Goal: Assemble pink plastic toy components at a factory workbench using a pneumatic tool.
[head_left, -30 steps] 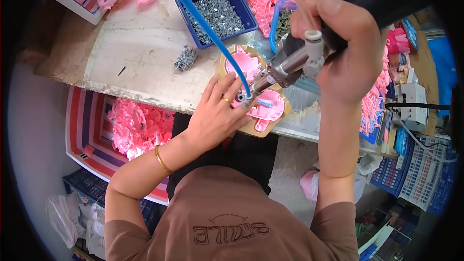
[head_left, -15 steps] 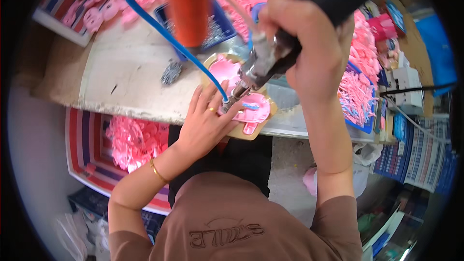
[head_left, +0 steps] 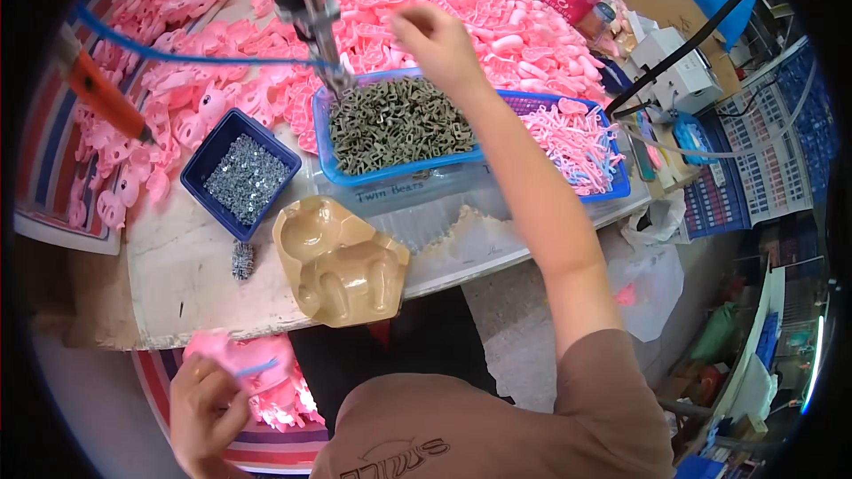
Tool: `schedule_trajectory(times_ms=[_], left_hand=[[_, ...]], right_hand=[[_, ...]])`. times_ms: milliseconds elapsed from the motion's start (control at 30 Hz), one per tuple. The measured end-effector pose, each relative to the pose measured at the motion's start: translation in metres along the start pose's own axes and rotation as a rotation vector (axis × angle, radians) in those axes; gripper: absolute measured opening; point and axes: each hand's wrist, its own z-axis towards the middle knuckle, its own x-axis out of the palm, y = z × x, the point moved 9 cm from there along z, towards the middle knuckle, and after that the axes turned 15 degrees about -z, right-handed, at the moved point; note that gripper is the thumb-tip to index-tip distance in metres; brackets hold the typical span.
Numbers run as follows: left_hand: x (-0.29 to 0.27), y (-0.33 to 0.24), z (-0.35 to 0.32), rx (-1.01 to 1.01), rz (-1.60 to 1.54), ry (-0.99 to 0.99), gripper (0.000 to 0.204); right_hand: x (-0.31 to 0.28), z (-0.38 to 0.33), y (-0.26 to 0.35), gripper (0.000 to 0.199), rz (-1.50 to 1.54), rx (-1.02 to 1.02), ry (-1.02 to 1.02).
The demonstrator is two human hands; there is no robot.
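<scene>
Nearest, below the table edge, the left hand (head_left: 206, 406) closes its fingers around a pink plastic toy piece (head_left: 238, 364), holding it over a striped tub of pink parts (head_left: 266, 439). I judge this piece finished and on its way down, since the tan moulded jig (head_left: 337, 259) on the white table (head_left: 186, 275) sits empty, with no new part seated in it. Just left of the jig lies a small blue bin of silver screws (head_left: 240, 173), with a little clump of screws (head_left: 243, 259) beside it near the table edge. Beyond, the right hand (head_left: 435, 35) reaches over the long blue tray of grey pieces (head_left: 395, 124); its fingers are bent as if pinching, but whether they hold anything I cannot tell. The hanging pneumatic screwdriver (head_left: 306, 0) dangles free beside that hand, crowding the space above the tray. Farthest, heaps of pink parts (head_left: 497, 27) cover the table, leaving open room only around the jig
</scene>
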Motion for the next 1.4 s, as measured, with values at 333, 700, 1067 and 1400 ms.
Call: schedule_trajectory(times_ms=[333, 700, 1067, 1400], left_hand=[[0.007, 0.048, -0.01, -0.345, 0.124, -0.018, 0.041], [0.083, -0.054, 0.131, 0.421, -0.08, -0.125, 0.052], [0.102, -0.048, 0.118, 0.56, -0.137, -0.241, 0.033], [0.127, -0.024, 0.075, 0.498, 0.093, -0.286, 0.034]], right_hand=[[-0.126, -0.016, -0.187, 0.023, -1.508, 0.097, -0.067], [0.034, -0.115, 0.011, 0.025, -0.051, 0.113, 1.204], [0.034, 0.028, -0.1, 0.026, -0.71, -0.123, 0.355], [0.031, 0.058, -0.088, 0.029, -0.911, -0.273, 0.031]])
